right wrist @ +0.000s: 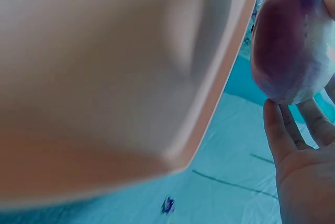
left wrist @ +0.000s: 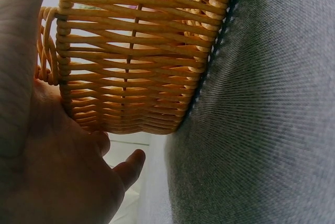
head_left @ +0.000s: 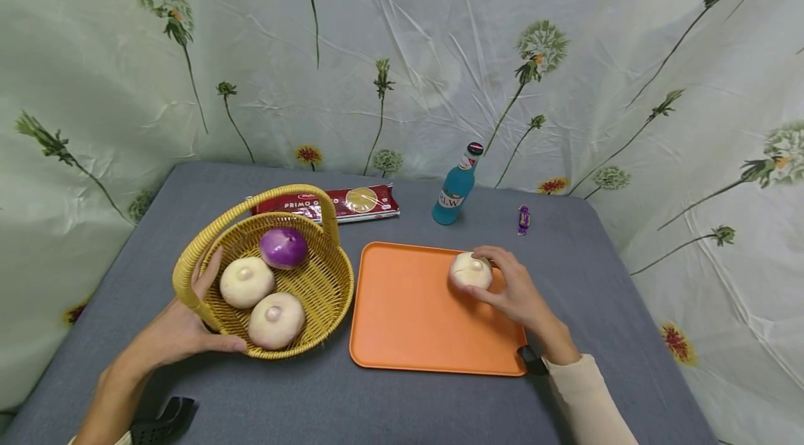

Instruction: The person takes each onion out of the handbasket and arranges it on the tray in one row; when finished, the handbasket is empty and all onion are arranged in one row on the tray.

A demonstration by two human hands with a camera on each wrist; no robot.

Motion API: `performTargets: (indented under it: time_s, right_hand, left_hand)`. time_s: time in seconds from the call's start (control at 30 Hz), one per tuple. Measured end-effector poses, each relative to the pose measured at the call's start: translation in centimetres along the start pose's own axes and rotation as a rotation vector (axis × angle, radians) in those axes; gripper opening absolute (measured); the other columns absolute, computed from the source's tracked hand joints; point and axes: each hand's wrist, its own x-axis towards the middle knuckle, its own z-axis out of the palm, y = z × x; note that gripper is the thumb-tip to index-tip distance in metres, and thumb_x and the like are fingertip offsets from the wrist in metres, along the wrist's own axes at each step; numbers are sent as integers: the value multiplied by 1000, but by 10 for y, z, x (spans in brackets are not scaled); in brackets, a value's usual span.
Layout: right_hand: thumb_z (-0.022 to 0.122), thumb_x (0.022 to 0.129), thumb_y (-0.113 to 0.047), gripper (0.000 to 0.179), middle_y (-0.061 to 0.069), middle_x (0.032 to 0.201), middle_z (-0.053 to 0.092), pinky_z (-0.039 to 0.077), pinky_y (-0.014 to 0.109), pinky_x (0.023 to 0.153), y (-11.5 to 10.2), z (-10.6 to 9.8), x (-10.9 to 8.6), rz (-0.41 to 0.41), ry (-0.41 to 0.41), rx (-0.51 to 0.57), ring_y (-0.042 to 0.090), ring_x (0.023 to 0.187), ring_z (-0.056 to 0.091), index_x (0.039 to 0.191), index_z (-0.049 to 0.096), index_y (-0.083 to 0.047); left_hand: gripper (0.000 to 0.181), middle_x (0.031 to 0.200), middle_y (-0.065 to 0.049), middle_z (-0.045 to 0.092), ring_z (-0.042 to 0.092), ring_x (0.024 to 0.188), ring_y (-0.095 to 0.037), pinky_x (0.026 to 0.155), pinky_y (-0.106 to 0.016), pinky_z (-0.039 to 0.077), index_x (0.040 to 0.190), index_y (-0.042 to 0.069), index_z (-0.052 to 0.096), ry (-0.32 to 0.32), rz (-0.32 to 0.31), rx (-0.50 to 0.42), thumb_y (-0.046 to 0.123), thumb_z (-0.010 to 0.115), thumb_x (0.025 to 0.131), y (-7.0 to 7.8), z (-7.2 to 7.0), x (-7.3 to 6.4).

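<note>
My right hand (head_left: 518, 291) holds a turnip (head_left: 471, 270), fingers and thumb on either side of it, over the right part of an orange tray (head_left: 402, 319). Its upper side looks white with a small nub; the right wrist view shows purple on the turnip (right wrist: 288, 46) too. At the left, my left hand (head_left: 179, 330) grips the rim of a yellow wicker basket (head_left: 326, 284), thumb along the front edge and fingers beneath the handle. Inside lie two white-side-up turnips (head_left: 276, 320) and a purple-side-up one (head_left: 284, 248). The left wrist view shows the basket's woven wall (left wrist: 131, 62) beside the hand.
Behind the basket lies a red pasta packet (head_left: 339, 204), partly covered by the handle. A blue bottle (head_left: 455, 187) stands behind the tray, and a purple wrapped candy (head_left: 524, 220) lies to its right. Floral cloth (head_left: 427, 82) hangs behind the grey table (head_left: 301, 403).
</note>
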Motion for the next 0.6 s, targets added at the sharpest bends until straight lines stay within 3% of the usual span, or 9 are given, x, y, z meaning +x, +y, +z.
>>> performTargets:
  time_s: [0.3, 0.6]
  right_hand:
    - [88, 77, -16, 56, 11, 126, 62, 52, 52, 92, 15, -8, -6, 45, 40, -27, 29, 115, 58, 124, 61, -6]
    - [86, 80, -15, 57, 17, 128, 60, 52, 55, 94, 20, -19, -8, 88, 17, -1, 34, 114, 59, 127, 57, -2]
  left_hand:
    - [151, 164, -30, -2, -7, 145, 5, 104, -1, 1, 161, 13, -9, -3, -3, 2, 15, 98, 55, -1, 0, 0]
    - [151, 164, -30, -3, -8, 145, 4, 104, -1, 0, 161, 13, -9, -4, -7, -1, 15, 98, 55, -2, 0, 0]
